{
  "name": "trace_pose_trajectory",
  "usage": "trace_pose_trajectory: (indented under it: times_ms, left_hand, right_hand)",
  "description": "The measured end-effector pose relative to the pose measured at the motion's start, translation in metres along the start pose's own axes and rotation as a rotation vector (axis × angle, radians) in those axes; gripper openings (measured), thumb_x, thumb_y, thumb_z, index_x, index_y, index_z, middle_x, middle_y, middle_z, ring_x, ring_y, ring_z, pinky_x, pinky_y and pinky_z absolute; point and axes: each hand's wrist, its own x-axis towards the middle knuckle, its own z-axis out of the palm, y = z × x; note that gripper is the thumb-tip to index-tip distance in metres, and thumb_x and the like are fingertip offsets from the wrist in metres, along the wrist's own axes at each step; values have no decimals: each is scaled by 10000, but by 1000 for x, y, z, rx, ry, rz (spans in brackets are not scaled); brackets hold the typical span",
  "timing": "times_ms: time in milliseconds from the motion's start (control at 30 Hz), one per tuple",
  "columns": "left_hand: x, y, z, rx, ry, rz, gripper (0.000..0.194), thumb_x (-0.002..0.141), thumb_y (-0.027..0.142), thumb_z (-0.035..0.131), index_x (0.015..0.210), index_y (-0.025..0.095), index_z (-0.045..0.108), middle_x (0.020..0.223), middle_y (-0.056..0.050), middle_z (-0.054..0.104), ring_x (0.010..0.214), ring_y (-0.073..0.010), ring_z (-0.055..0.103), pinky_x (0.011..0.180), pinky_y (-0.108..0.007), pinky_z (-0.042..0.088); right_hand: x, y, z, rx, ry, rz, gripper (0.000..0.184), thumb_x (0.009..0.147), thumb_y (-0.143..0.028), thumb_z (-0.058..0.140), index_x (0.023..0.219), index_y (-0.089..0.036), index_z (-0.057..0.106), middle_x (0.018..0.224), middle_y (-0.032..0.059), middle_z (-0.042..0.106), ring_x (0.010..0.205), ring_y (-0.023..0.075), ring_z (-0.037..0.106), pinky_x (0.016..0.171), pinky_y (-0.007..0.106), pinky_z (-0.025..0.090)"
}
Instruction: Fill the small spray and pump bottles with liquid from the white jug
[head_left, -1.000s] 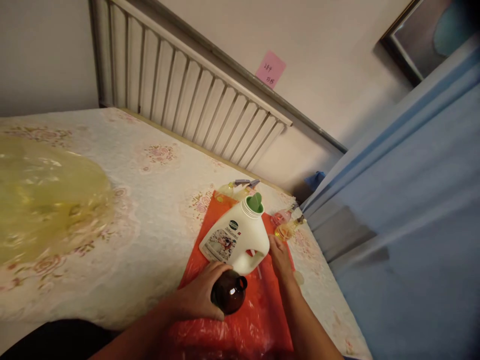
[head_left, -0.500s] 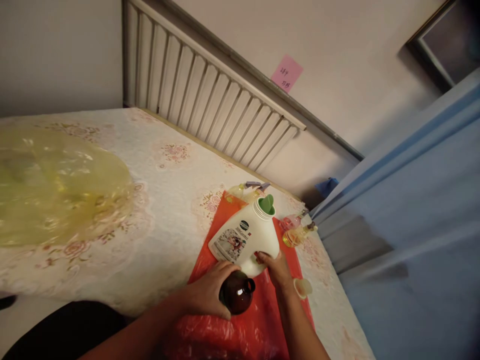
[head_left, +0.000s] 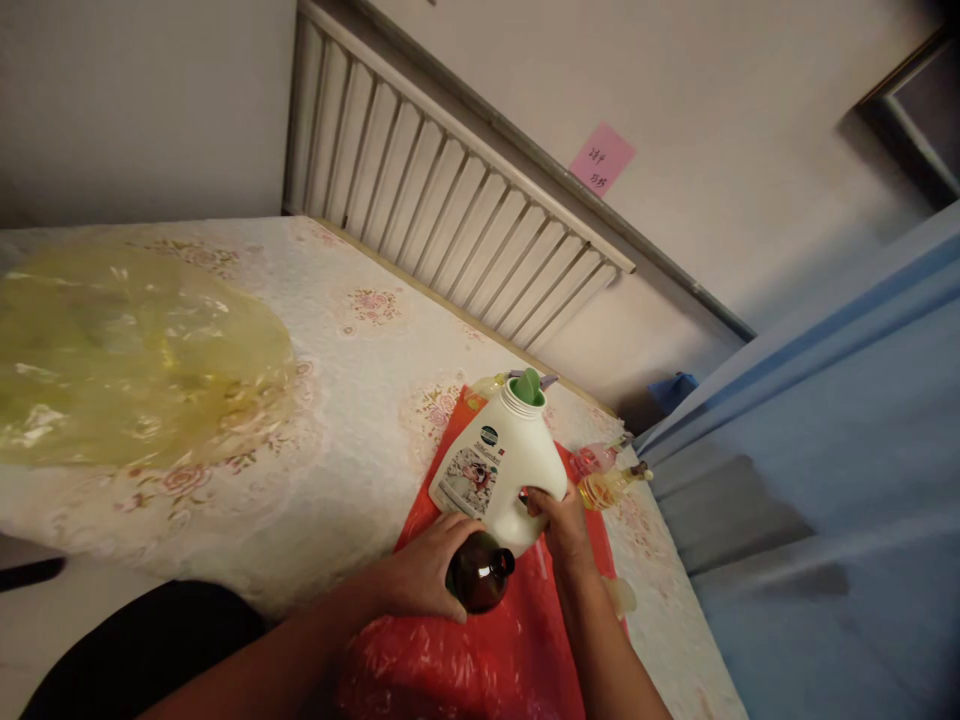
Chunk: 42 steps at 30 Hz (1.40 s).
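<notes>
Bare left hand [head_left: 426,572], bare right hand [head_left: 564,528], bare forearms [head_left: 304,630]

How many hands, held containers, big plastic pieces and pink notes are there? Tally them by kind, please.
Hands: 2 (left hand, right hand)
Containers held: 2 (dark bottle, white jug)
Plastic pieces: 2 (red plastic, yellow plastic)
Notes: 1 (pink note)
Total: 7

I see a pale wall [head_left: 675,90] in dim light, with a ribbed white radiator [head_left: 450,200] along the far side. A pink note [head_left: 602,160] hangs above it. At right, I have a blue curtain [head_left: 825,430] and a dark-framed picture [head_left: 919,110].
</notes>
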Motion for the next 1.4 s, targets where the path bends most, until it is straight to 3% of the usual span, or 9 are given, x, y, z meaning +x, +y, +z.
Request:
trace_pose_trajectory:
  times_ms: [433, 700, 833, 1033, 1267, 1400]
  left_hand:
    - [0, 7, -8, -29, 31, -15, 793, 470, 204, 825, 1188, 291, 500, 1203, -39, 520, 1132, -313, 498, 967, -415, 434]
    - [-1, 5, -5, 6, 37, -6, 758, 448, 242, 840, 1138, 272, 529, 1162, -36, 540, 1096, -312, 506, 928, -397, 443]
    - [0, 6, -6, 13, 42, -9, 762, 451, 227, 822, 1152, 281, 530, 1166, -35, 547, 1099, -318, 509, 942, -408, 437]
    - [2, 4, -6, -44, 54, -53, 845, 433, 193, 828, 1210, 279, 505, 1234, -46, 526, 1166, -329, 496, 1000, -421, 422]
    - [6, 1, -3, -33, 112, -69, 869, 429, 169, 813, 1234, 278, 504, 1260, -46, 531, 1194, -329, 491, 1022, -416, 414]
    - [10, -4, -1, -35, 151, -51, 871, 444, 167, 808, 1251, 265, 495, 1248, -46, 545, 1170, -315, 512, 1000, -406, 430]
  right_hand:
    - [21, -35, 27, -24, 25, -104, 204, 574, -261, 764, 643, -180, 591, 431, -83, 521, 414, 97, 417, 449, 223, 302]
    - [25, -79, 18, 9, 123, -206, 183, 588, -265, 739, 625, -180, 582, 432, -72, 536, 420, 102, 445, 452, 229, 334]
    - [16, -109, -3, 8, 121, -212, 164, 586, -227, 732, 611, -172, 579, 432, -65, 537, 412, 90, 436, 443, 219, 328]
    - [-16, -146, -50, -85, 150, -96, 218, 522, -243, 759, 570, -184, 555, 399, -61, 509, 387, 90, 423, 417, 219, 313]
    - [-56, -154, -112, -314, 167, 109, 334, 551, -361, 804, 496, -191, 522, 386, -37, 485, 403, 94, 397, 441, 232, 289]
    - [-76, -153, -134, -496, 121, 175, 384, 575, -477, 792, 521, -193, 540, 394, -34, 459, 412, 98, 353, 449, 244, 243]
